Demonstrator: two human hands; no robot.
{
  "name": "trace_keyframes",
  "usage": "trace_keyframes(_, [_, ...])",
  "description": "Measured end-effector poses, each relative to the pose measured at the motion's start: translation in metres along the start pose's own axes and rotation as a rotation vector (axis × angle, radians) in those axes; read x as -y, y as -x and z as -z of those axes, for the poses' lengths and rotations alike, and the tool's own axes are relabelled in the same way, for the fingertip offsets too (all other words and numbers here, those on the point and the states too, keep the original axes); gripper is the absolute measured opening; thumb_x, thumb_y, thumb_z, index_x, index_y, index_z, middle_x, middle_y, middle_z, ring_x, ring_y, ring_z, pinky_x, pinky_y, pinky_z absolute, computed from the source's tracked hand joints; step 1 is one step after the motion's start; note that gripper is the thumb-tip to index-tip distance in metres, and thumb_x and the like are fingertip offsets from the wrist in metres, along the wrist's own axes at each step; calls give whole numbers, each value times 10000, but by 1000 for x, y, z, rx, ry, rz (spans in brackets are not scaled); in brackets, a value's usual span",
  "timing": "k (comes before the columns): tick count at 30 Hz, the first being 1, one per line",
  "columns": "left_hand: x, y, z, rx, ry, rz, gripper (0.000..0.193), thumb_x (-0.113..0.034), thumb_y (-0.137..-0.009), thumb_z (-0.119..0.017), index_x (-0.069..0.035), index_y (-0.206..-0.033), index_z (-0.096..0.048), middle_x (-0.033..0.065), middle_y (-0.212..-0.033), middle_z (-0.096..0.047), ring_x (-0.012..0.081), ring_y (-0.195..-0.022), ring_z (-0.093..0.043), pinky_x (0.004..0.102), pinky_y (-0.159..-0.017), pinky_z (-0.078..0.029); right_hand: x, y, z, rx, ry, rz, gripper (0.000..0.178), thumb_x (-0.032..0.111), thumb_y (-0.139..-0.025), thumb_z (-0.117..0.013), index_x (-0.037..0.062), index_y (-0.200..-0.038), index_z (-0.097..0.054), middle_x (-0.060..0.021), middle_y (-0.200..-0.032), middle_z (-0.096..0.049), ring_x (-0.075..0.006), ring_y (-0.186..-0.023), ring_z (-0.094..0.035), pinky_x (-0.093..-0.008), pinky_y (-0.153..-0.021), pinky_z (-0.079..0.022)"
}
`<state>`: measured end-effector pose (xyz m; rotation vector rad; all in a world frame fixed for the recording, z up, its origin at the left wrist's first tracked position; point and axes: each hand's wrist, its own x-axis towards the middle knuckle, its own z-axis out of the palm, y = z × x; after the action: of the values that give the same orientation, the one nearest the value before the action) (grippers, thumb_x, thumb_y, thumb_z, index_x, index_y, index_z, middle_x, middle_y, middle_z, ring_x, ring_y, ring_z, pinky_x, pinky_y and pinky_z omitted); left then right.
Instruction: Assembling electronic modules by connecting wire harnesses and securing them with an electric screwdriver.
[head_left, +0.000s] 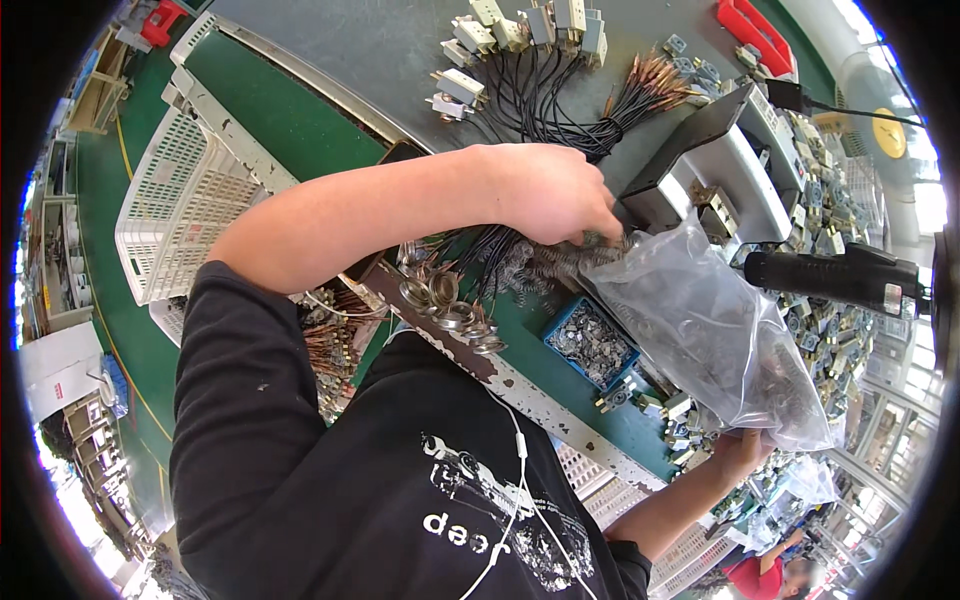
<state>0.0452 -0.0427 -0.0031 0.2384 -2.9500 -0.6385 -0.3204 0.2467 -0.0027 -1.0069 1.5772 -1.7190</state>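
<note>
Above the green bench (522,352), a clear plastic bag (690,315) slants with its upper end by a heap of wiry metal springs (522,268), its lower end gripped by the right hand (742,452), whose fingers are partly hidden behind it. At the heap and the bag's upper end, the left hand (560,195) points its bent fingers down, though whether they pinch anything cannot be told. Just beside the bag sits a blue tray (567,367) of small metal parts, with metal rings (450,312) farther left and black cables (525,100) beyond the left hand.

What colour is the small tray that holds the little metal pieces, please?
The small tray is blue; it shows best in the head view.
</note>
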Motion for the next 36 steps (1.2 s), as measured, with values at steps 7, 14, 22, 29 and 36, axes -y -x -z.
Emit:
trace_keyframes(7, [-2, 9, -10, -55, -140, -21, 182, -123, -780, -670, -76, -955, -689, 75, -867, -701, 303, -898, -698, 441, -775, -561, -4, 5, 22, -24, -47, 24, 823, 214, -821, -769, -52, -1481, -355, -239, -1456, -470, -407, -1322, -505, -544, -1068, -479])
trace_keyframes(14, [-26, 12, 6, 176, -69, 135, 242, -124, -860, -643, -45, -1087, -664, 96, -1139, -684, 265, -1063, -649, 398, -938, -482, 0, 7, 13, -108, -21, 45, 807, 159, -797, -707, -48, -1487, -342, -241, -1453, -472, -410, -1318, -509, -552, -1085, -464])
trace_keyframes(22, [-6, 13, -15, -65, -61, -49, 359, -55, -830, -615, -83, -1180, -684, 95, -1148, -684, 272, -1058, -655, 397, -888, -512, -4, 7, 14, -82, -114, 4, 793, 146, -836, -713, -26, -1504, -322, -265, -1464, -454, -437, -1353, -459, -567, -1143, -363])
trace_keyframes(29, [-23, 3, 21, -268, 227, -9, 266, -45, -830, -607, -63, -1086, -677, 100, -1049, -689, 308, -1004, -661, 406, -850, -530, -2, 3, 4, -155, -46, -1, 762, 133, -837, -633, -38, -1510, -319, -246, -1467, -467, -409, -1329, -503, -551, -1108, -436])
trace_keyframes(36, [-20, -32, 32, -314, 318, -126, 280, -110, -860, -629, -90, -1137, -669, 144, -968, -700, 373, -915, -653, 454, -788, -519, 7, -15, -8, -516, -274, 21, 686, 243, -891, -662, 53, -1496, -400, -180, -1467, -492, -388, -1349, -474, -623, -1114, -383])
